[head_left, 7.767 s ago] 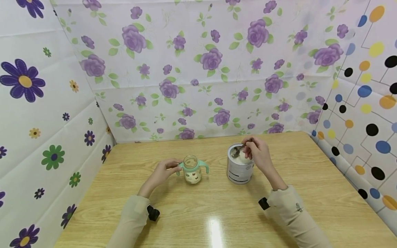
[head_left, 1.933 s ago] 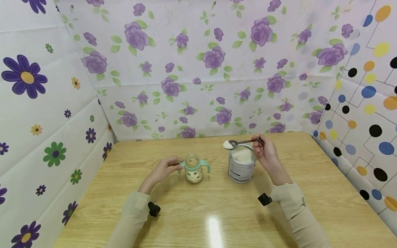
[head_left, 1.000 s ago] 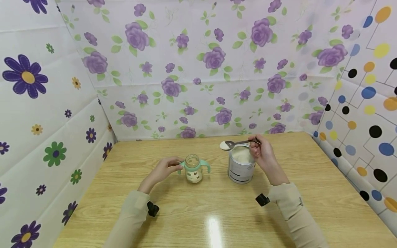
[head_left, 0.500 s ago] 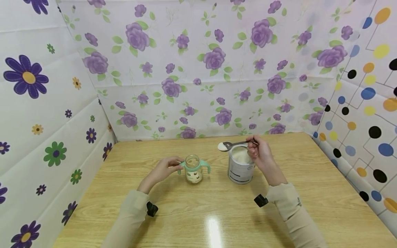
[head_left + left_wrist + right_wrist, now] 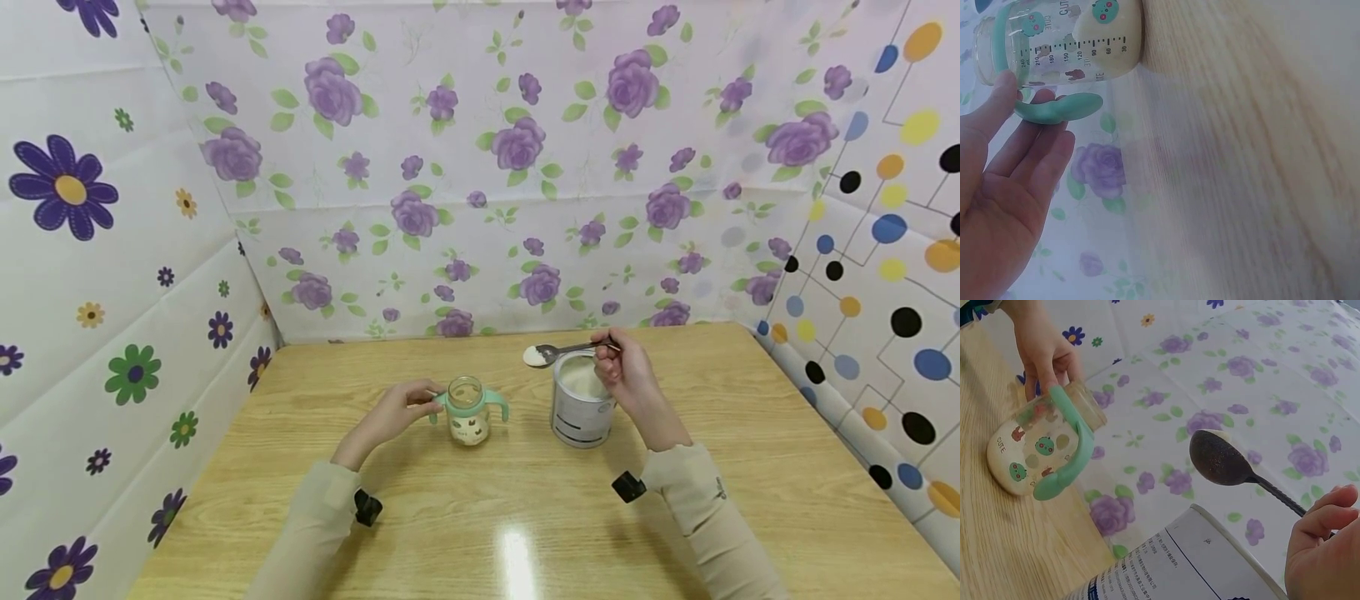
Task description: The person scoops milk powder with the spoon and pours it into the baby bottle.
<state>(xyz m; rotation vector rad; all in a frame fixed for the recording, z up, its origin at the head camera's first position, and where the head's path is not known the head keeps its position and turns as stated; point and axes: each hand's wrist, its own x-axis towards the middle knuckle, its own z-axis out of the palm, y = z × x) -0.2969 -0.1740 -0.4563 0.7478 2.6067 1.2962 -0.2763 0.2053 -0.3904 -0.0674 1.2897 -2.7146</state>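
Powder rides on a metal spoon [image 5: 558, 352] held by the right hand [image 5: 626, 379], fingers pinched on the handle above an open tin [image 5: 581, 406] on a wooden table [image 5: 525, 517]. The spoon's heaped bowl has cleared the tin's rim on the side toward a small glass baby bottle [image 5: 467, 410] with mint-green handles, but it is not yet over the bottle's mouth.

The left hand [image 5: 392, 414] steadies the bottle by its near handle, thumb and fingers closed lightly round the green loop, as the left wrist view shows [image 5: 1054, 107]. The bottle stands upright, just beside the tin and apart from it, with no cap on.

Judging by the pale layer at the bottle's bottom [image 5: 1010, 464], some powder seems to be in already; this spoonful has yet to be carried across and tipped in, and the tin looks close to full, so there is no shortage.

How deep the powder in the bottle lies is hard to read: cartoon prints and printed measuring marks cover the glass. The tin's label is cut off in the right wrist view [image 5: 1179, 562], its wording too small to make out. Flowered and dotted sheets [image 5: 480, 167] wall in the table on three sides.
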